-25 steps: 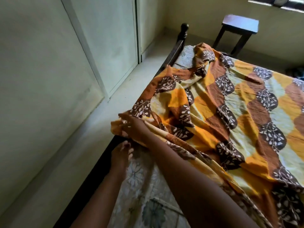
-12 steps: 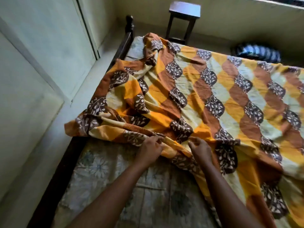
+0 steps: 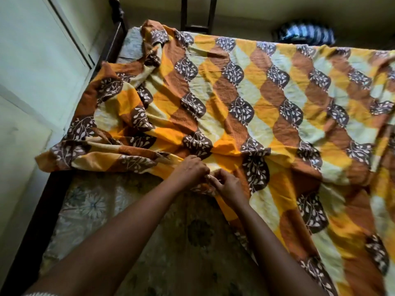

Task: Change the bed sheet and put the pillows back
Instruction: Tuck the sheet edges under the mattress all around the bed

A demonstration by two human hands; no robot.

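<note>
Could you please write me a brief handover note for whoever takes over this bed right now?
Left hand and right hand: both grip the near edge of the orange sheet, side by side.
Sheet lies flat over the far and right of the bed, bunched at left; floral mattress bare near-left.
Done: sheet seemingly half spread.
Left: draw it over the bare corner, smooth it, return pillows, none plainly in view.
</note>
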